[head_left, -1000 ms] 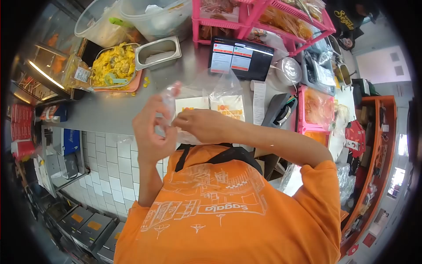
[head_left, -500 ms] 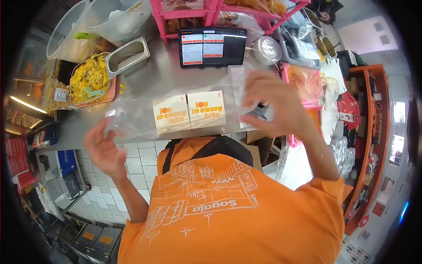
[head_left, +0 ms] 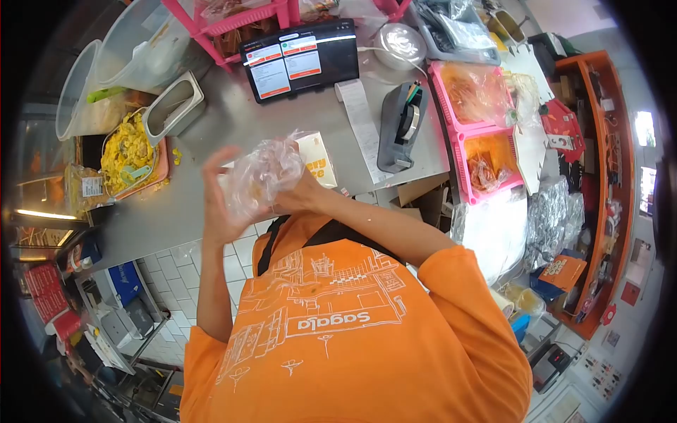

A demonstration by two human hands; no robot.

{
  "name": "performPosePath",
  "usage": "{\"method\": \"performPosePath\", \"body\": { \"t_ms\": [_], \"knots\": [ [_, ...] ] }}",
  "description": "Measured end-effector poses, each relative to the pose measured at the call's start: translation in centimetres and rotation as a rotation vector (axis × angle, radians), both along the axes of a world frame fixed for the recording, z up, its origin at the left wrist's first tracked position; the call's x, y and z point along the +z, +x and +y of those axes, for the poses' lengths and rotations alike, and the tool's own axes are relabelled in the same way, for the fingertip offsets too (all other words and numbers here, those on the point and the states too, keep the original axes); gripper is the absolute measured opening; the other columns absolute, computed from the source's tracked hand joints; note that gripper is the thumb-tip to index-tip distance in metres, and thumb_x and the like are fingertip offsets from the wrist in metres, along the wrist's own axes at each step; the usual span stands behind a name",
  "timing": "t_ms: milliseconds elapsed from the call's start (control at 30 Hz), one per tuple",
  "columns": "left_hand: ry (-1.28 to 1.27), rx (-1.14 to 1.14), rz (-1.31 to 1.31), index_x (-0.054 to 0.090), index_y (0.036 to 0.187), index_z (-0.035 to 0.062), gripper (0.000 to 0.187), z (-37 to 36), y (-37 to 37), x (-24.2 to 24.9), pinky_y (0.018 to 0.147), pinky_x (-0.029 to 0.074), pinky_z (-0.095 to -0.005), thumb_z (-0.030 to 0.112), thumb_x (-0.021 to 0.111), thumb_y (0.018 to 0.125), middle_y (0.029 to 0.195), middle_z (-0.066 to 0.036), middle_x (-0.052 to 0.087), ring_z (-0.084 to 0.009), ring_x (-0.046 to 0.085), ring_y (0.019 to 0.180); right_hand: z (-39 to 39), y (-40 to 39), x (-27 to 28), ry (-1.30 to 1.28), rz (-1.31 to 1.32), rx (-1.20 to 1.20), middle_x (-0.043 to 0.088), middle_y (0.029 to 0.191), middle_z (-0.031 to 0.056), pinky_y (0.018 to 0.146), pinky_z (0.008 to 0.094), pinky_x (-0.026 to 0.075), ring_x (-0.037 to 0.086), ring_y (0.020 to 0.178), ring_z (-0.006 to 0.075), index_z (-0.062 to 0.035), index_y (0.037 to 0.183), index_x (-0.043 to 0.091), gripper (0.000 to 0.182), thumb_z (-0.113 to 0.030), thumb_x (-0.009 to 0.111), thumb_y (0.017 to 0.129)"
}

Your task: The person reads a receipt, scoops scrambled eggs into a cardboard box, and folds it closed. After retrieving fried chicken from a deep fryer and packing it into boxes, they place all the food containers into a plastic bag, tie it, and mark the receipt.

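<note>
A crumpled clear plastic bag (head_left: 264,176) is bunched up between my two hands, above the front of the steel counter. My left hand (head_left: 224,204) cups its left side, the thumb underneath and the blurred fingers raised along it. My right hand (head_left: 302,192) holds the bag from the right and below, its fingers partly hidden behind the plastic. A white box with yellow and orange lettering (head_left: 317,158) shows just right of the bag. The bag and my hands cover the area to its left.
A tape dispenser (head_left: 400,130) and a paper receipt (head_left: 361,127) lie right of the box. Behind stands a tablet (head_left: 300,60). Yellow food fills a container (head_left: 129,155) at left, near a metal pan (head_left: 173,106). Pink baskets (head_left: 460,166) line the right side.
My hands have come together from both sides, bunching the plastic that was spread around two boxes. The tape dispenser and receipt are now uncovered. The view has shifted.
</note>
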State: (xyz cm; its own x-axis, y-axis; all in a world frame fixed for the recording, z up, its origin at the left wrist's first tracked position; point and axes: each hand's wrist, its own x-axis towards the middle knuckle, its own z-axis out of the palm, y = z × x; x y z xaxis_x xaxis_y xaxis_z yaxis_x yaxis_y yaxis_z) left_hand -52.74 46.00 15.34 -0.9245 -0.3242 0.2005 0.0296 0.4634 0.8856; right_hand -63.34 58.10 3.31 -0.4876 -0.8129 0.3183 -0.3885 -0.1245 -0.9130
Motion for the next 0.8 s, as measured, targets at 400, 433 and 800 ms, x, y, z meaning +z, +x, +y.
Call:
{"method": "performPosePath", "body": {
  "t_ms": [400,433,800],
  "knots": [
    [0.161,-0.171,0.044,0.057,0.118,0.0071,0.041,1.6,-2.8,-8.7,0.11,0.032,-0.0354,0.023,0.073,0.084,0.127,-0.004,0.054,-0.0186,0.047,0.121,-1.1,2.5,8.7,0.179,0.857,-0.039,0.043,0.135,0.0163,0.116,0.0563,0.016,0.032,0.137,0.039,-0.0032,0.118,0.052,0.045,-0.015,0.063,0.075],
    [0.209,-0.165,0.061,0.057,0.117,0.0071,0.038,1.8,-2.9,-8.3,0.11,0.032,-0.0353,0.023,0.072,0.086,0.126,-0.003,0.054,-0.0184,0.047,0.12,-1.1,2.6,8.8,0.177,0.856,-0.035,0.043,0.135,0.0163,0.116,0.0563,0.016,0.032,0.137,0.039,-0.0032,0.118,0.052,0.045,-0.015,0.063,0.075],
    [-0.915,0.21,0.172,0.05,0.126,0.0031,0.037,-6.4,-1.2,-11.5,0.102,0.04,-0.0368,0.026,0.057,0.098,0.114,-0.005,0.059,-0.0222,0.055,0.111,6.5,0.6,12.9,-0.152,0.555,0.003,0.039,0.147,0.0096,0.118,0.0548,0.018,0.035,0.139,0.0335,-0.0185,0.13,0.049,0.057,-0.009,0.066,0.076]
  ]
}}
